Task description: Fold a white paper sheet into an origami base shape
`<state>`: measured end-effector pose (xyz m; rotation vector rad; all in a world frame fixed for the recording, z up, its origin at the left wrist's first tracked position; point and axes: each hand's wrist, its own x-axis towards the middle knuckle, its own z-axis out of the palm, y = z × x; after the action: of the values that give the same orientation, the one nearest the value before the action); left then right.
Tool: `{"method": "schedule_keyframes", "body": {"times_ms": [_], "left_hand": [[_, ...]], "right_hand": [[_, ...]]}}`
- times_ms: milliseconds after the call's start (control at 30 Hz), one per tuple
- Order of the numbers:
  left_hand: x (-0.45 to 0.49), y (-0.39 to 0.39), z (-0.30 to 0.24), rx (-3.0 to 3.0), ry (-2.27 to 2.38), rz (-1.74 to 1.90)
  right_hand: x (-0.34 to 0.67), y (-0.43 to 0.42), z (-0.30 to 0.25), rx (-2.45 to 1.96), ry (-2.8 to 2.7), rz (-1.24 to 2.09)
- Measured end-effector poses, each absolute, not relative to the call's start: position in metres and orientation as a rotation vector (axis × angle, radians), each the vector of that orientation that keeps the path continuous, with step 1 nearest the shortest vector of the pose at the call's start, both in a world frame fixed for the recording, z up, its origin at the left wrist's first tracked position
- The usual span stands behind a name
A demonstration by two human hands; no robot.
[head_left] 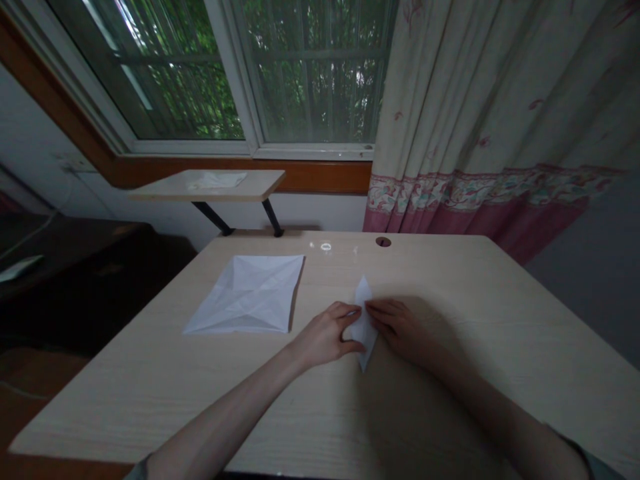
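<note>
A folded white paper, narrow and diamond-shaped with pointed ends, lies on the desk in front of me. My left hand is at its left side, with the fingertips on its upper part and the thumb on its lower part. From the right, my right hand presses its closed fingers against the paper's right edge; its thumb is mostly hidden. To the left rests a larger sheet of white paper, opened out and marked with creases.
The pale wooden desk has a round cable hole near its back edge. A small raised shelf on black supports stands at the back left, with white paper on it. A curtain hangs behind the desk's right half.
</note>
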<state>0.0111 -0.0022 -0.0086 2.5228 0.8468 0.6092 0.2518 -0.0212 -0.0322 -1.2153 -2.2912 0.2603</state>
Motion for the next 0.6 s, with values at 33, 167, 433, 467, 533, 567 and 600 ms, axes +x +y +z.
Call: {"method": "schedule_keyframes", "body": {"times_ms": [33,167,433,467,533,567,600], "left_hand": [[0.011,-0.003,-0.007,2.519,0.848,0.599],[0.011,-0.007,-0.002,2.520,0.839,0.574],[0.012,-0.015,0.006,2.525,0.839,0.525],[0.012,-0.016,0.007,2.523,0.842,0.522],[0.013,-0.016,0.006,2.524,0.843,0.512],[0.013,-0.016,0.006,2.526,0.844,0.510],[0.013,-0.015,0.005,2.530,0.843,0.508]], "right_hand": [[0.252,-0.022,-0.032,-1.216,-2.293,0.258],[0.250,-0.023,-0.030,-1.205,-2.292,0.245],[0.249,-0.023,-0.034,-1.199,-2.247,0.288],[0.249,-0.023,-0.035,-1.196,-2.246,0.291],[0.249,-0.023,-0.036,-1.188,-2.245,0.293],[0.248,-0.023,-0.036,-1.187,-2.245,0.294],[0.248,-0.023,-0.036,-1.189,-2.244,0.294]]}}
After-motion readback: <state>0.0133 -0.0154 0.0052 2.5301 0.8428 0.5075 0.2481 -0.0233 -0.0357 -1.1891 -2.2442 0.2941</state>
